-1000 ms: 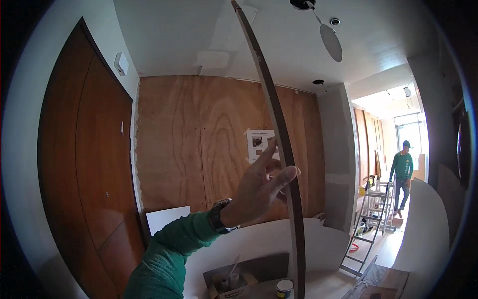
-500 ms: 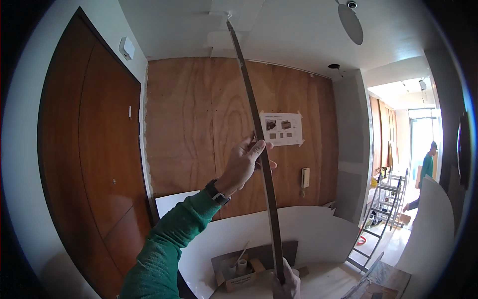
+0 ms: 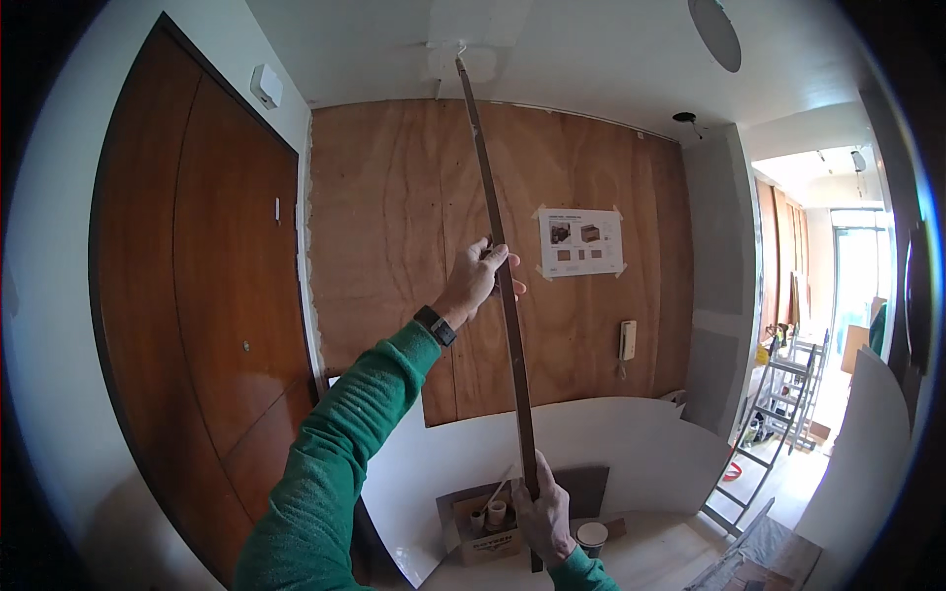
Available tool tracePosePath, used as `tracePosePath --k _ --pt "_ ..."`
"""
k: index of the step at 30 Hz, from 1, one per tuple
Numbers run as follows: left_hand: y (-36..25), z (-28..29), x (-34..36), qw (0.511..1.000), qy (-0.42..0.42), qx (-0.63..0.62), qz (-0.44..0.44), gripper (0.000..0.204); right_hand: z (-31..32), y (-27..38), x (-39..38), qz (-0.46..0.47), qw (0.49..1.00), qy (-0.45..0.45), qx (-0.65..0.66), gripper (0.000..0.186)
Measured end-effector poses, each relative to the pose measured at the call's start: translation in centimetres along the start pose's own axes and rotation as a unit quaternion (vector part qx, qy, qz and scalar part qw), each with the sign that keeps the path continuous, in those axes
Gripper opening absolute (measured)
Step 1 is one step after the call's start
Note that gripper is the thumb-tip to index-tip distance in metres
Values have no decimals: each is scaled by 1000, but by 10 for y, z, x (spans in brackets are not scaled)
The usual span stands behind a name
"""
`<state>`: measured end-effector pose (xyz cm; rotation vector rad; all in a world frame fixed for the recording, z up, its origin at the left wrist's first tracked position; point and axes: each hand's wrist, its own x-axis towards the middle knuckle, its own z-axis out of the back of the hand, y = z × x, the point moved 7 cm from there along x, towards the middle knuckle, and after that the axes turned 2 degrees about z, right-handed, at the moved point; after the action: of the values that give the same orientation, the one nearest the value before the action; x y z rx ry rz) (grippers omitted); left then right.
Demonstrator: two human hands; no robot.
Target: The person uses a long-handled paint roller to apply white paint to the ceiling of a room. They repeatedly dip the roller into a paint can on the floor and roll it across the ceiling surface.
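Observation:
A long, dark, straight pole (image 3: 516,364) rises from low in front of me toward the ceiling. At its top end a small white piece (image 3: 461,47) meets or nearly meets a whitish patch on the ceiling; I cannot tell whether they touch. My left hand (image 3: 475,283), below a green sleeve and a black wristwatch (image 3: 435,325), is closed around the pole's middle, with the thumb across its front. Lower down, my right hand (image 3: 545,507) grips the pole near its bottom end, which sticks out beneath.
A brown door (image 3: 202,295) stands left; plywood (image 3: 394,246) with a taped sheet (image 3: 581,242) and a handset (image 3: 628,341) faces me. Below are a curved white panel (image 3: 394,492), a cardboard box (image 3: 488,542) and a tub (image 3: 592,536). A ladder (image 3: 759,433) stands right.
My right hand and the pole's lower end have come further into view. The picture has shifted a little. The person at the far right has mostly passed out of sight.

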<state>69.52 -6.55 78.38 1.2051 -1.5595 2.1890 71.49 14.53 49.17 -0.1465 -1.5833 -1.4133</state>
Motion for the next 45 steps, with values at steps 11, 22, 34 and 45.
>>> tracePosePath --k 11,22,34,45 --pt "-30 -58 -86 999 39 14 -24 41 7 -33 -75 53 995 -85 -28 43" --pt "-62 -101 -148 994 64 52 -72 51 7 -68 -129 1 990 -77 120 39" --pt "-89 -125 -178 988 93 85 -91 69 18 -92 -154 14 997 -71 34 42" --pt "-78 -124 -182 992 77 65 -79 68 27 -77 -156 8 996 -70 51 38"
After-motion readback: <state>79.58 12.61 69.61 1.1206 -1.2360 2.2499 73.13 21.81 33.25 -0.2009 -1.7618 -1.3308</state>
